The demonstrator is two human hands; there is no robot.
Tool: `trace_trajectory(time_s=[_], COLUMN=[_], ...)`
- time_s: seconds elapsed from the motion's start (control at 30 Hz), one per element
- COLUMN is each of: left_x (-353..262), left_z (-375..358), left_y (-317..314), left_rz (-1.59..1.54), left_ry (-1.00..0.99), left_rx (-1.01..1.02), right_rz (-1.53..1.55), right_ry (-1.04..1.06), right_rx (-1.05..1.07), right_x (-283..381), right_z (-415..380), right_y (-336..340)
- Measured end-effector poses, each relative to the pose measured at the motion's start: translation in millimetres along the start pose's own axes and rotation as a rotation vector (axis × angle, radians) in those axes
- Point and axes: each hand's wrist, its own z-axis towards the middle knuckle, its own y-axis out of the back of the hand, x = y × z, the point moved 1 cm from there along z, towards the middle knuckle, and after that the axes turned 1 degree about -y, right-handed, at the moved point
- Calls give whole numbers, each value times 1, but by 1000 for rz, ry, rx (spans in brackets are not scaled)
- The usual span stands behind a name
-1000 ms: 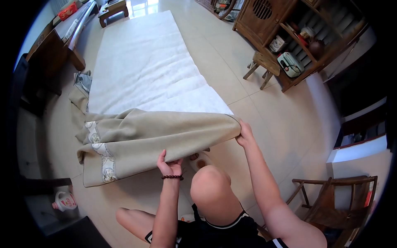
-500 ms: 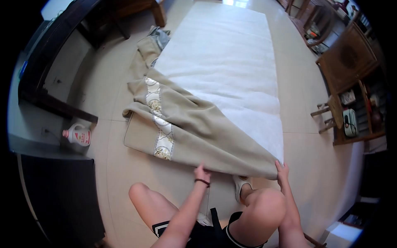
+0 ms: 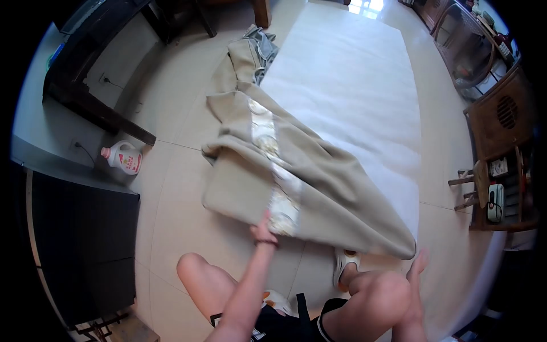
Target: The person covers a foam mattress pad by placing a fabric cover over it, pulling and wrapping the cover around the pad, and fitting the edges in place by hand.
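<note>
A beige fabric cover (image 3: 239, 185) with a shiny patterned band (image 3: 285, 199) lies bunched across the near end of a long white pad (image 3: 347, 74) on the floor. My left hand (image 3: 263, 232) is closed on the cover's near edge, just left of the band, with the thumb on top and the other fingers partly hidden. Off the cover's right corner, my right hand (image 3: 420, 263) is a little blurred, its fingers stretched out and holding nothing. More of the cover (image 3: 244, 60) is heaped along the pad's left side, beside a grey-blue cloth (image 3: 265, 50).
A white jug with a pink cap (image 3: 124, 158) stands on the floor at left, near a dark table leg (image 3: 122, 131) and a black cabinet (image 3: 85, 239). On the right are a small wooden stool (image 3: 478, 185) and a wooden cabinet (image 3: 501, 102). My shoe (image 3: 343, 268) is close to the cover.
My left hand has moved left along the cover's edge to the patterned band. The right hand has let go of the right corner. The view has shifted, so things appear farther right.
</note>
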Motion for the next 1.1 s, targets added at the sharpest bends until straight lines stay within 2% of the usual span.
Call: trace_trajectory(time_s=[0.07, 0.1, 0.13, 0.2, 0.23, 0.3, 0.33, 0.4, 0.43, 0.5, 0.6, 0.67, 0.7, 0.77, 0.8, 0.87, 0.9, 0.93, 1.0, 1.03, 1.1], left_x=[67, 77, 85, 112, 116, 100, 104, 117, 112, 47, -8, -19, -25, -36, -48, -76, -82, -85, -89, -92, -108], left_z=[-49, -84, -112, -140, -147, -174, -171, -148, -131, -115, -70, -55, -47, -33, -22, 2, 12, 11, -2, -11, -41], left_y=[23, 20, 18, 22, 24, 12, 23, 46, 63, 57, 53, 52, 54, 67, 65, 49, 42, 30, 11, 2, -7], left_rz=[-55, -90, -120, -87, -50, 66, 73, 36, -78, -235, -133, 58, 63, -191, -196, 269, 428, 429, 623, 616, 539], left_ry=[89, 167, 243, 309, 308, 314, 322, 444, 475, 375, 320, 356, 359, 345, 344, 467, 457, 452, 400, 390, 231], left_rx=[88, 89, 85, 79, 113, 189, 186, 337, 352, 255, 178, 358, 366, 413, 415, 784, 799, 801, 757, 768, 750], right_rz=[473, 607, 682, 707, 673, 916, 915, 880, 874, 899, 910, 911, 903, 903, 897, 905, 917, 920, 942, 950, 981], right_ry=[-562, -748, -708, -624, -587, -647, -651, -488, -493, -436, -436, -413, -399, -399, -402, -386, -375, -374, -316, -304, -244], right_rx=[132, 281, 620, 1103, 1242, 1034, 1023, 845, 842, 817, 810, 805, 796, 798, 807, 804, 791, 795, 717, 724, 719], right_x=[74, 90, 50, 4, -15, 4, 4, 9, 4, -6, 12, 14, 16, 10, 8, 12, 11, 13, 19, 26, 46], right_z=[-117, -167, -175, -157, -155, -162, -163, -154, -148, -139, -153, -155, -156, -152, -150, -152, -152, -154, -157, -160, -174], right_y=[-17, -24, -32, -70, -95, -127, -126, -120, -117, -121, -115, -113, -113, -113, -114, -115, -113, -113, -108, -106, -89])
